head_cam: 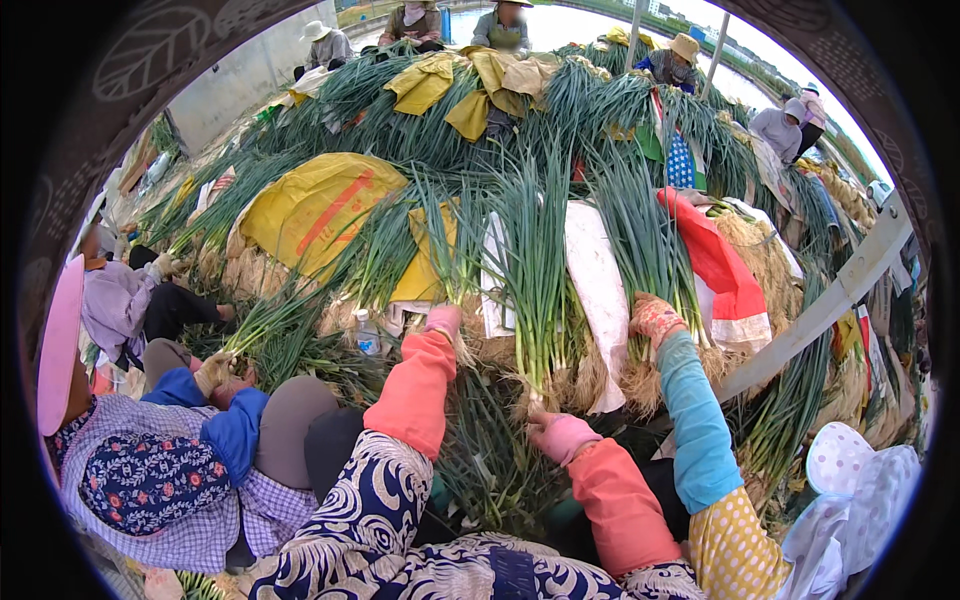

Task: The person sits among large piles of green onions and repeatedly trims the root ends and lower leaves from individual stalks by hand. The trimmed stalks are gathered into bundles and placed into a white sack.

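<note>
My left hand (pixel 444 321), in a pink glove with a coral sleeve, is closed around the lower stalks of a bunch of green onions (pixel 454 274). Pale roots hang beside its fingers. My right hand (pixel 564 437), gloved the same way, is at the root end of a larger bunch of green onions (pixel 538 307) that lies with its leaves pointing away from me. Its fingers touch the roots, but their grip is partly hidden. To the right of that bunch hangs a white woven sack (pixel 595 289). Loose leaves (pixel 495 469) cover the ground between my arms.
At right, a co-worker's patterned-glove hand (pixel 656 316) grips other onions. A co-worker at left holds stalks in a gloved hand (pixel 215 373). A plastic bottle (pixel 367 334) stands by the pile. A metal bar (pixel 817 300) slants across the right. Yellow sacks (pixel 319 210) cover stacked onions.
</note>
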`<state>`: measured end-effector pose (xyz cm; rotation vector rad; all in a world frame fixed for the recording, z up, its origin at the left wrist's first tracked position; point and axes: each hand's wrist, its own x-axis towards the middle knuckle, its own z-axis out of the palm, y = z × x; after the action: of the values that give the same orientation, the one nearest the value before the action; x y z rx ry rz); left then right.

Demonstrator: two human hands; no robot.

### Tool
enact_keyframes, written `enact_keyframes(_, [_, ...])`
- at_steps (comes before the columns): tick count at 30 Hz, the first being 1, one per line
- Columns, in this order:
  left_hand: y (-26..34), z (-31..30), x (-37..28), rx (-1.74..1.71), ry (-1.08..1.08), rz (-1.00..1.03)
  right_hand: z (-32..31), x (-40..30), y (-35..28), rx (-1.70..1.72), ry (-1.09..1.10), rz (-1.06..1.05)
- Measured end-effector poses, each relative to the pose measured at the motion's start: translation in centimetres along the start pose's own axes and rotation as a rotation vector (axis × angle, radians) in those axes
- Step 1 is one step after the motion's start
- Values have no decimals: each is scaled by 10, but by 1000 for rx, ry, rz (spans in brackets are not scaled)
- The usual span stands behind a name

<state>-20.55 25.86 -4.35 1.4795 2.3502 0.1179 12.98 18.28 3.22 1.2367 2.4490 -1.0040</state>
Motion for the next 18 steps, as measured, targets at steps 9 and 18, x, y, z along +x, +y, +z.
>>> enact_keyframes(9, [67, -68, -184, -876, 231, 270, 42, 52, 27, 21, 143, -4])
enact_keyframes(18, [80, 0, -352, -1658, -505, -74, 17, -17, 4, 647, -238, 186])
